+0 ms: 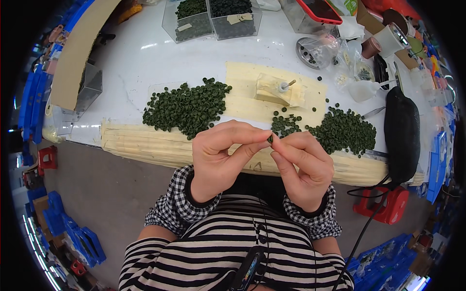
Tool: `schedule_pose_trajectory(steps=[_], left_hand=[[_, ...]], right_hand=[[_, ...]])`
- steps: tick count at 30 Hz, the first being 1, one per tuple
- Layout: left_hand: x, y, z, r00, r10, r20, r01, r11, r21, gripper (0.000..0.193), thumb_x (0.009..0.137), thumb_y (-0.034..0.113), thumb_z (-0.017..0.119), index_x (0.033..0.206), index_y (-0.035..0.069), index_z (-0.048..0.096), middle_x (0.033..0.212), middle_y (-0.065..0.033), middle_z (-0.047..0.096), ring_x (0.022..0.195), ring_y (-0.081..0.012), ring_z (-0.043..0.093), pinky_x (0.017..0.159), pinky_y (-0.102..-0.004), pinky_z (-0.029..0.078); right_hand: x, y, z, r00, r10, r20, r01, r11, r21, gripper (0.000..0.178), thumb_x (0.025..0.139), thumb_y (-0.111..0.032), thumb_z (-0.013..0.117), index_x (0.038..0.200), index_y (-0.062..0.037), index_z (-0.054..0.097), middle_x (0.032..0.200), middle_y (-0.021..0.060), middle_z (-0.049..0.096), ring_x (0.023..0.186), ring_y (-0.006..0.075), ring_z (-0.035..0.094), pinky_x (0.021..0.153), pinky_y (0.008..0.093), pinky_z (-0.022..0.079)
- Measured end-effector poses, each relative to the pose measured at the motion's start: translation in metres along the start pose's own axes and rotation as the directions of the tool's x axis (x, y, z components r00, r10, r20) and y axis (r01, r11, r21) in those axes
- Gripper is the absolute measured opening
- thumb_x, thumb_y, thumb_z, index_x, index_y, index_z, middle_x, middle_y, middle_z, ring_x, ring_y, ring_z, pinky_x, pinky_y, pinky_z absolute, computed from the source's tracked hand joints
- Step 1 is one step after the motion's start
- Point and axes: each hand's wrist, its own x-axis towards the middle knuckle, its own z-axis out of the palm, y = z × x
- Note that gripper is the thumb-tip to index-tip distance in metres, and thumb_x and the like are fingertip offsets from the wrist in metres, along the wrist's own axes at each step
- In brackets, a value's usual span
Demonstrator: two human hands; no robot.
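Observation:
In front of my chest I hold one small, round, dark green cap-like piece (270, 139), seen nearly edge-on. My left hand (213, 157) pinches it between thumb and index finger. From the other side, my right hand (307, 167) grips it with its fingertips, its thumb lower than the index finger. Just beyond my fingers lies a small cluster of similar green pieces (285, 127). A large heap of them (184, 107) spreads to the left, and another heap (345, 130) to the right. Behind the cluster stands a cream-wrapped block (272, 90) with a short peg on top.
Two clear bins (235, 28) of green and darker pieces stand at the back. A red-cased phone (323, 10), plastic bags (347, 58) and a white squeeze bottle (363, 90) crowd the right. Cardboard (82, 53) rises at left. A black padded object (402, 136) hangs over the right edge.

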Motion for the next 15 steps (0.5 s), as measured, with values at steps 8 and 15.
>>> schedule_pose_trajectory(steps=[8,15], left_hand=[[-0.0002,-0.0020,-0.0009,1.000,-0.007,0.006,0.007,1.000,0.015,0.020,0.080,-0.007,0.071,0.098,0.000,0.073,0.089,-0.0116,0.072,0.082,-0.0169,0.068,0.072,-0.0256,0.052],[-0.0022,-0.0020,0.0012,0.986,-0.165,0.018,0.164,0.959,-0.229,0.018,0.084,-0.008,0.068,0.101,-0.004,0.070,0.097,-0.0122,0.070,0.089,-0.0152,0.067,0.077,-0.0245,0.053]], right_hand=[[-0.0004,-0.0012,-0.0005,0.999,0.038,0.010,-0.038,0.999,0.000,0.031,0.076,0.010,0.071,0.106,0.0003,0.072,0.086,0.0085,0.065,0.069,0.0154,0.058,0.056,0.0247,0.045],[-0.0004,-0.0014,-0.0023,0.999,0.043,-0.001,-0.043,0.999,0.001,0.032,0.077,0.010,0.071,0.107,-0.0005,0.072,0.087,0.0083,0.065,0.071,0.0153,0.058,0.058,0.0245,0.046]])
